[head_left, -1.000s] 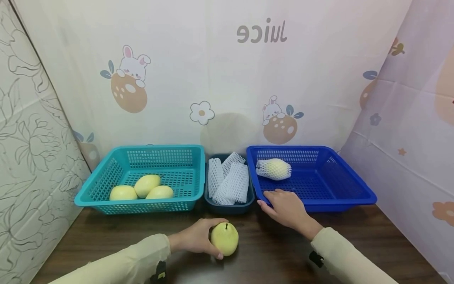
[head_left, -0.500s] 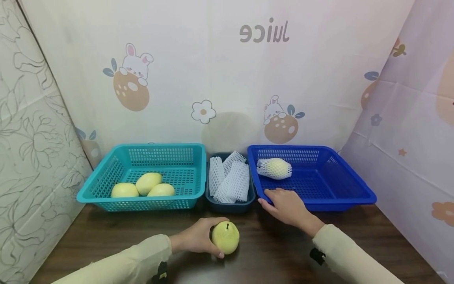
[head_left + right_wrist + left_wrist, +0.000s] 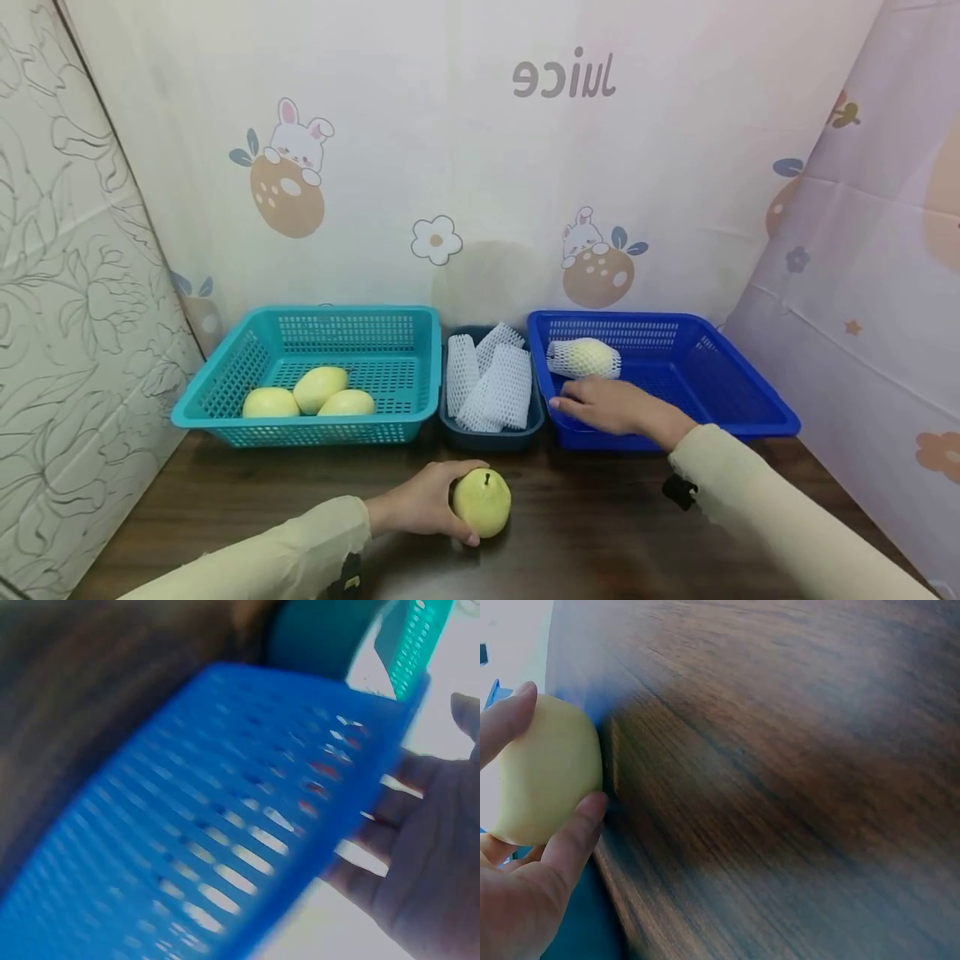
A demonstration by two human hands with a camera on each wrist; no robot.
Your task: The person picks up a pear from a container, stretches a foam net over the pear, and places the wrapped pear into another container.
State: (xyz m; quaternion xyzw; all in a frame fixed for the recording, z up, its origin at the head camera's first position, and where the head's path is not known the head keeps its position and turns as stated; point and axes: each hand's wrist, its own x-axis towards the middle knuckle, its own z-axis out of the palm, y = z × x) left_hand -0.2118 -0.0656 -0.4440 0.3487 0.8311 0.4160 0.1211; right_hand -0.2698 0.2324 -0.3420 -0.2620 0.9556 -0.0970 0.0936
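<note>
My left hand grips a yellow-green pear from its left side, thumb in front and fingers behind, stem upward. In the left wrist view the pear sits right at the wooden tabletop. My right hand hovers over the front left corner of the dark blue basket, holding nothing. The right wrist view shows its fingers spread loosely just past the basket's rim. Inside that basket lies a pear in a white foam net, just behind the hand.
A teal basket on the left holds three pears. Between the two baskets stands a small dark blue-grey bin with several white foam net sleeves. Behind them hangs a printed curtain.
My right hand has lifted off the blue basket's front left rim and shifted slightly right and up, over the basket. My left hand keeps hold of the pear in the same place.
</note>
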